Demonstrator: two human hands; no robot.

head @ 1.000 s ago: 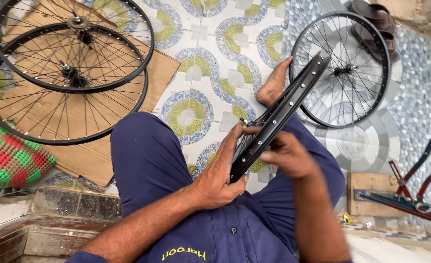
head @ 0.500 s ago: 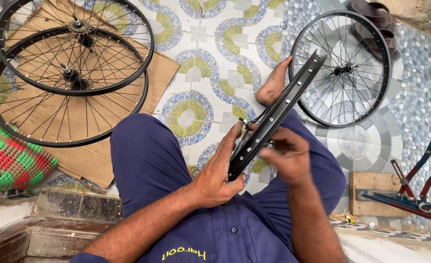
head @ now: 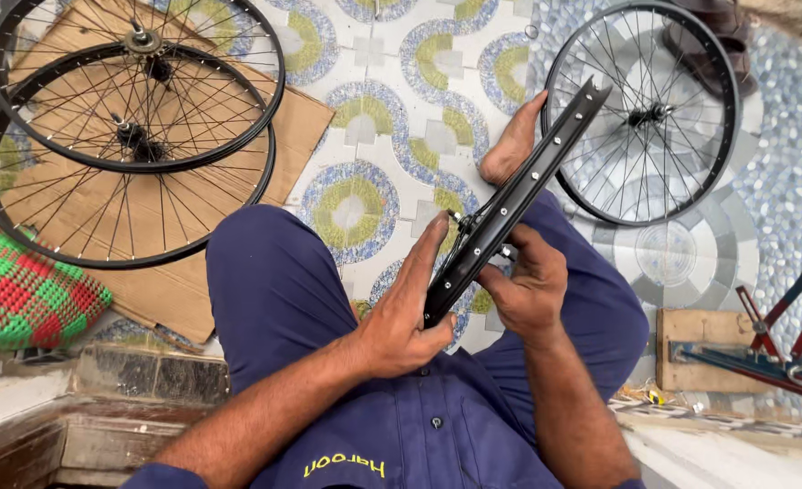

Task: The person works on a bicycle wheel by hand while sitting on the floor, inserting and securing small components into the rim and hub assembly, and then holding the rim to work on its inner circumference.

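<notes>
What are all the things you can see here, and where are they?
Rim: one, black, edge-on at centre, held by both hands.
Spoked wheels: two, black, overlapping on the cardboard top left; one more on the floor top right.
Cardboard: one sheet, brown, upper left.
Woven mat: one, red and green, far left.
Stand: one, red and blue, on a wooden block, right edge.
Floor: patterned tiles.
Bare foot: beside the rim.
Left hand: fingers along the rim.
Right hand: gripping the rim.
</notes>
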